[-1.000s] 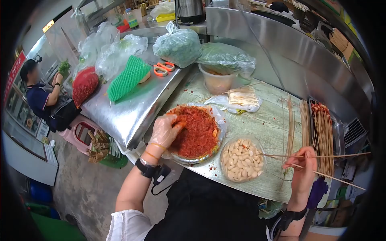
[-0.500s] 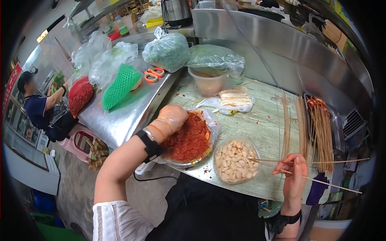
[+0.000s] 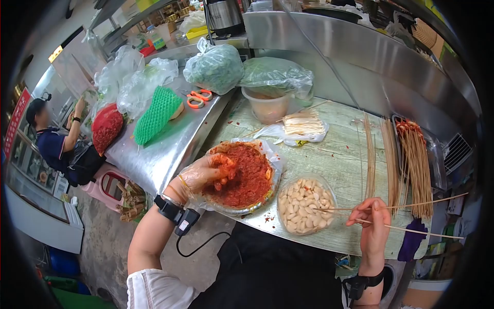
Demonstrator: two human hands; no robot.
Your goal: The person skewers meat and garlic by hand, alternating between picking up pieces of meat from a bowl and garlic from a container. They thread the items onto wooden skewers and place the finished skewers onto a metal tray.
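Note:
My left hand, in a clear plastic glove, is over the left part of a bowl of red paste. Its fingers are curled together and smeared with paste; whatever they hold cannot be made out. Two thin wooden skewers are pinched in my right hand, at the front right. The tip of one skewer reaches over a round tub of peeled white cloves, which stands right of the paste bowl.
Bare skewers and red-tipped skewers lie at the right by a metal tray. Behind are a plastic tub, white sticks and bagged greens. Orange scissors lie on the metal counter. A co-worker stands far left.
My left hand has drawn back to the left, and its paste-covered fingers now show. My right hand has hardly moved. The co-worker's arm is raised higher.

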